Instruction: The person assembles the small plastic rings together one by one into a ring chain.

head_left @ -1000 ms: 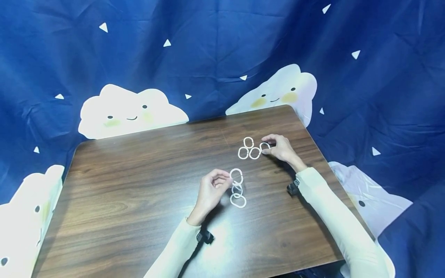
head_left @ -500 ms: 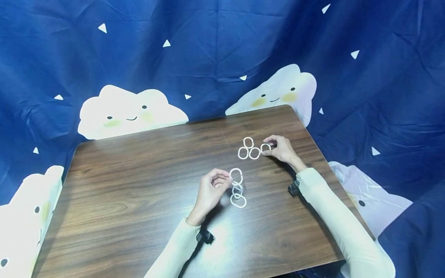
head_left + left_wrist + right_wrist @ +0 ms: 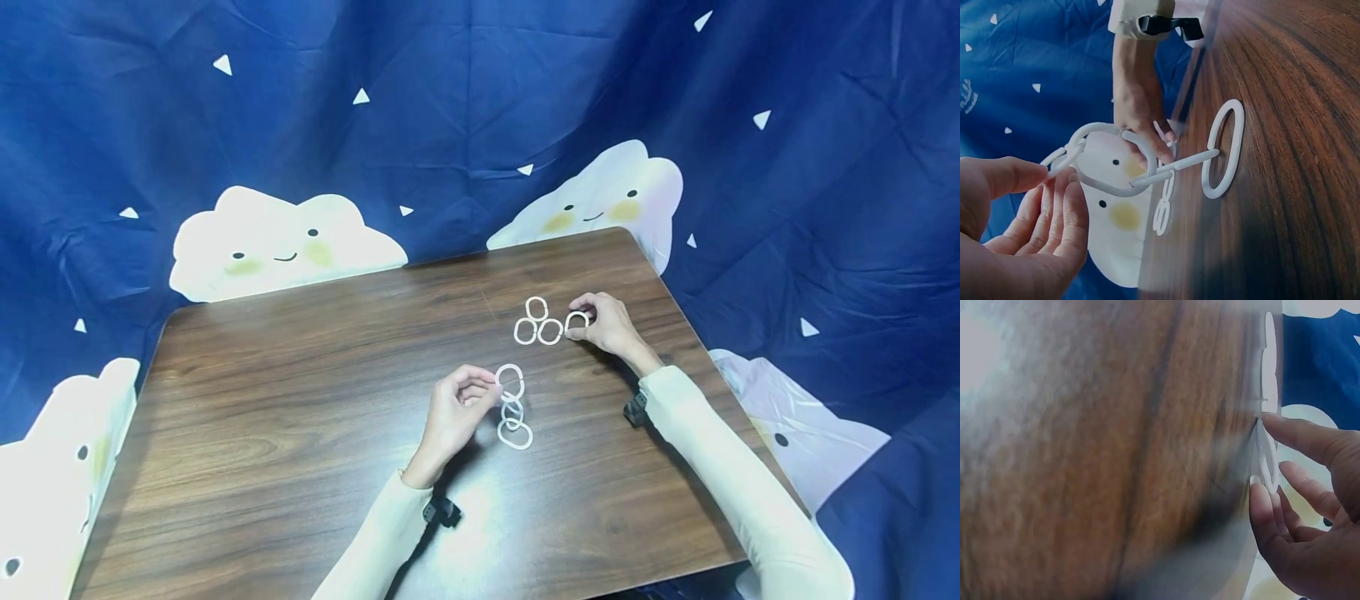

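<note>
My left hand (image 3: 453, 412) pinches the upper end of a chain of white plastic oval links (image 3: 510, 365) between thumb and fingertips. In the left wrist view the chain slants from the fingers to a bottom link (image 3: 1239, 128) at the tabletop, and one link has a gap in its side. Farther back, my right hand (image 3: 611, 325) has its thumb and a fingertip on opposite sides of a single white oval link (image 3: 577, 313). The right wrist view shows this link (image 3: 1262, 459) edge-on, low at the table, between thumb and fingertips.
Three loose white links (image 3: 536, 298) lie grouped on the brown wooden table (image 3: 300, 400), just left of my right hand. A blue curtain (image 3: 450, 100) with smiling clouds hangs behind the table's far edge. Dark wrist cameras (image 3: 635, 410) sit on both sleeves.
My right hand has shifted slightly right, drawing its link a little away from the three loose ones. The left hand and its chain have stayed almost still.
</note>
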{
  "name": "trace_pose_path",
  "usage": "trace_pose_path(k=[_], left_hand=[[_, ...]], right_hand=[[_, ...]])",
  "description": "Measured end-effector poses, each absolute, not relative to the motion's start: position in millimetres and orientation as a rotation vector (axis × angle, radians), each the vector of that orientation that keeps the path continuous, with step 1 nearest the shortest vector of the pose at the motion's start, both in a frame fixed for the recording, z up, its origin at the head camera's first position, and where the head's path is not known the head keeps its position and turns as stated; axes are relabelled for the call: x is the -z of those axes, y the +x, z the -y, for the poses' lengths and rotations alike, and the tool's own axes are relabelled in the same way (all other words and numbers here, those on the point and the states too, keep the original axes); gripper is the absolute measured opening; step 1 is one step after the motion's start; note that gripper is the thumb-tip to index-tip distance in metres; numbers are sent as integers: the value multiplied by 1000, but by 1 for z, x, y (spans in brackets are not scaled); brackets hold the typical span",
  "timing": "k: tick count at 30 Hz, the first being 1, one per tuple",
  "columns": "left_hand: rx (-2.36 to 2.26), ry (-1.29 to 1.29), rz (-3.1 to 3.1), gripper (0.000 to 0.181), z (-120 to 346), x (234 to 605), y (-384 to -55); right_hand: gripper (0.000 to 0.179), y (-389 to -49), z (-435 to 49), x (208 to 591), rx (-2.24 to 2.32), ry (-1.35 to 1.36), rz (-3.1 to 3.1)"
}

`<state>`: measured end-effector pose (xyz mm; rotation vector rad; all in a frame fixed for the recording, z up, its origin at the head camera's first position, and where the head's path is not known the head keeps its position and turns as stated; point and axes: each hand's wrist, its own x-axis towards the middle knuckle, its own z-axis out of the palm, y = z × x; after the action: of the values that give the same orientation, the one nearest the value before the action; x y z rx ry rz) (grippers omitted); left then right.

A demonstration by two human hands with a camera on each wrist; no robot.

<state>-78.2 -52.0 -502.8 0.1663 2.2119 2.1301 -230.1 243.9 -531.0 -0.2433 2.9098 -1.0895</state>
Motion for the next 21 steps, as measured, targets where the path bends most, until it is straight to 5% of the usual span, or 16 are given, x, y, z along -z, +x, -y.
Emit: trace_pose_path(k=[13,21], left_hand=[[-2122,183,-2215,15,53,501,-80],[-2135,182,-2200,16,52,499,-81]], right_hand=[[43,-227,-244,528,1076,-308,-2921],[23,-222,-245,521,1168,-250,-2846]])
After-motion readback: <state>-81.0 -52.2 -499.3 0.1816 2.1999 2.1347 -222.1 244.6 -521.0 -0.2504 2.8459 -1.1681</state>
